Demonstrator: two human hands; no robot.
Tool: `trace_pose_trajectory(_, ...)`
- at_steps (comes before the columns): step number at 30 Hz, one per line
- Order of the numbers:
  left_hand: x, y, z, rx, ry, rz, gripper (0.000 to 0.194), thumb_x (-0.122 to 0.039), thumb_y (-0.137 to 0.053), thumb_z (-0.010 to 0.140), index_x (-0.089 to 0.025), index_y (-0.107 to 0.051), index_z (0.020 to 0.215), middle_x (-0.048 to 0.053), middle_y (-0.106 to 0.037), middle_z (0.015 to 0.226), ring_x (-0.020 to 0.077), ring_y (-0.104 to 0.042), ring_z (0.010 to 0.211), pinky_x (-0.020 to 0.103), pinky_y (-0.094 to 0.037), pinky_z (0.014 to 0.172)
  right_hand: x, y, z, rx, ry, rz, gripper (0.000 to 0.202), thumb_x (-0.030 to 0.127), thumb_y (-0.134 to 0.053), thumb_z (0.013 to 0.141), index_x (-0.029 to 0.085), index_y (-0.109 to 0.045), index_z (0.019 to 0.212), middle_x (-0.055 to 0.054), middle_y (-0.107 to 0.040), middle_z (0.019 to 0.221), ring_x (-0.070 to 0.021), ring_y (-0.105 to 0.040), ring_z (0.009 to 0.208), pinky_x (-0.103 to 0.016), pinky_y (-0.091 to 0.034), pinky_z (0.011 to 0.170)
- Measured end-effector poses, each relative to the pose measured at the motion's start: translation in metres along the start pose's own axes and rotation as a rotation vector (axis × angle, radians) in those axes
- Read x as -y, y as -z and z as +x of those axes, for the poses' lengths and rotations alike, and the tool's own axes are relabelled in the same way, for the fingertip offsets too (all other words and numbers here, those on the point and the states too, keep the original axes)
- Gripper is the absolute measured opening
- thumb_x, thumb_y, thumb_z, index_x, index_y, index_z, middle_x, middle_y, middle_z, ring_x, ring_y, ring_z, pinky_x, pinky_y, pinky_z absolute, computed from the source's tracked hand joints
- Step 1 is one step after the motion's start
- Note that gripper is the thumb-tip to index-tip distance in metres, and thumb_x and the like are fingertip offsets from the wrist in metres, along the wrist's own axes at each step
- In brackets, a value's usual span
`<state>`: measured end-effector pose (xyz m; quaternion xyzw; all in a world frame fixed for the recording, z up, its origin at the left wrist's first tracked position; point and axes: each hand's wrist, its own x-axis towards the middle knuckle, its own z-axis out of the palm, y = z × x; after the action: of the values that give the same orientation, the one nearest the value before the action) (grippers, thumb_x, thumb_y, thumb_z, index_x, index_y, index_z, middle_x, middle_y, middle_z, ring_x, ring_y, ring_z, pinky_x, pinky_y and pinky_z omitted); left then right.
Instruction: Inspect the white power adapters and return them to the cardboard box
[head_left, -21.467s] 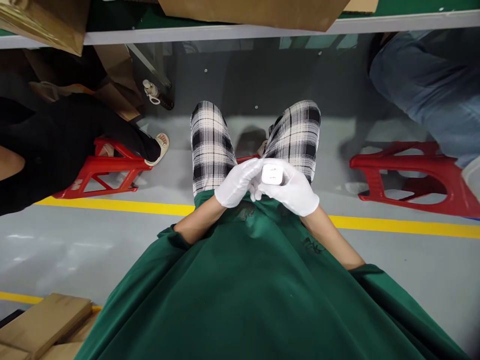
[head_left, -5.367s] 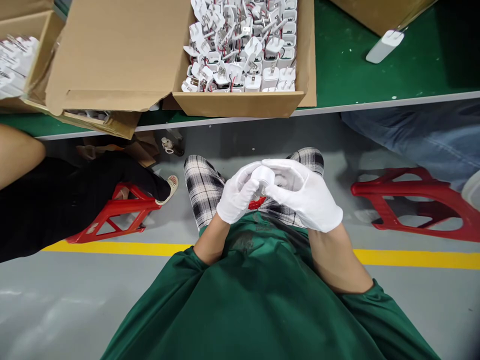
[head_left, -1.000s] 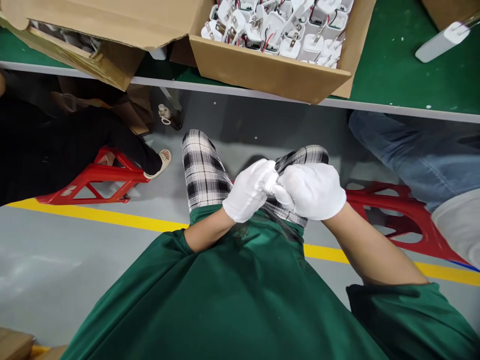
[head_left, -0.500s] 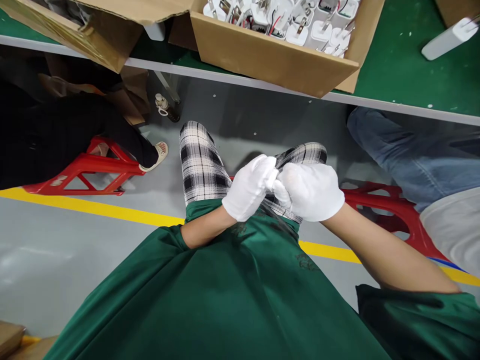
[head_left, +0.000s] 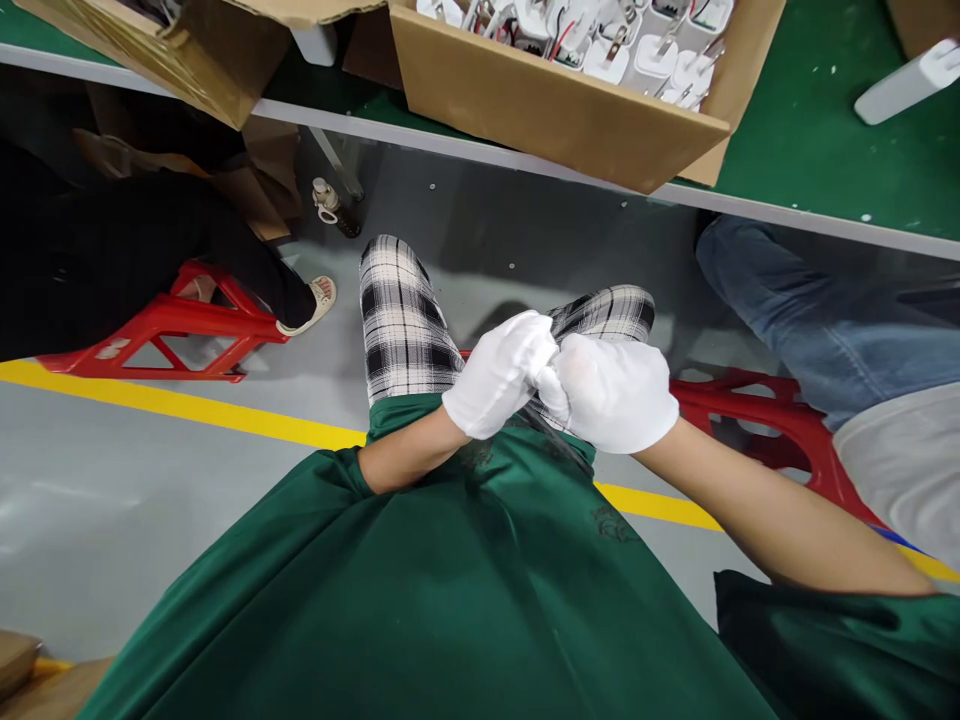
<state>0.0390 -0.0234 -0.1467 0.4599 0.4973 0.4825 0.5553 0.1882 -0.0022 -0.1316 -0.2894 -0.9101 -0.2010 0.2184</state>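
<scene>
My left hand [head_left: 501,376] and my right hand [head_left: 616,392], both in white cloth gloves, meet above my lap with their fingers closed. Their fingertips touch; whatever lies between them, if anything, is hidden by the gloves. Below them are my plaid trousers [head_left: 405,320] and my green top [head_left: 465,590]. Beyond my knees, a cardboard box [head_left: 555,110] on the green table [head_left: 832,130] holds several white plug adapters [head_left: 607,60] with metal pins and red and black wires.
Another open carton [head_left: 225,65] stands at the table's left. A white adapter [head_left: 904,85] lies at the right. People sit on red stools [head_left: 180,320] on both sides. A bottle [head_left: 334,208] stands on the floor.
My right hand has shifted slightly left and down, still against my left hand. The view has tilted a little, so the table and boxes sit slightly differently.
</scene>
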Motion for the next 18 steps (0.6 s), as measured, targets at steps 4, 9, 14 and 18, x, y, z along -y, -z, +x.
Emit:
trace_pose_trajectory(4, -0.005, 0.007, 0.007, 0.124, -0.132, 0.151, 0.034, -0.037, -0.080, 0.070, -0.022, -0.050, 0.061, 0.001, -0.051, 0.065, 0.0170, -0.044, 0.063, 0.037, -0.047, 0.066, -0.001, 0.000, -0.001, -0.045, 0.020, 0.000, 0.038, 0.031, -0.033, 0.099, 0.020, -0.048, 0.066, 0.001, -0.043, 0.050, -0.0144, -0.036, 0.047, -0.029, -0.016, 0.051)
trace_pose_trajectory(9, -0.007, 0.006, 0.007, 0.117, -0.105, 0.157, 0.035, -0.029, -0.075, 0.077, -0.022, -0.047, 0.058, 0.000, -0.046, 0.064, 0.0153, -0.041, 0.061, 0.035, -0.043, 0.063, -0.002, 0.003, 0.002, 0.014, 0.018, -0.041, 0.033, 0.028, -0.038, 0.095, 0.020, -0.050, 0.066, 0.001, -0.043, 0.049, -0.0145, -0.037, 0.046, -0.030, -0.012, 0.052)
trace_pose_trajectory(14, -0.012, 0.002, 0.002, 0.087, 0.009, 0.115, 0.037, -0.024, -0.057, 0.091, -0.020, -0.042, 0.058, -0.001, -0.041, 0.066, 0.0133, -0.037, 0.061, 0.031, -0.040, 0.060, -0.001, 0.008, 0.001, 0.134, -0.013, -0.016, 0.031, 0.026, -0.039, 0.091, 0.020, -0.052, 0.063, 0.000, -0.046, 0.047, -0.0155, -0.040, 0.040, -0.029, -0.008, 0.051)
trace_pose_trajectory(18, -0.005, 0.002, 0.005, 0.112, 0.000, 0.122, 0.033, -0.023, -0.060, 0.088, -0.020, -0.045, 0.059, -0.001, -0.043, 0.065, 0.0142, -0.040, 0.062, 0.032, -0.041, 0.063, -0.001, 0.014, 0.001, 0.241, -0.018, 0.007, 0.028, 0.026, -0.039, 0.090, 0.019, -0.056, 0.068, -0.001, -0.049, 0.049, -0.0154, -0.042, 0.039, -0.029, -0.007, 0.051)
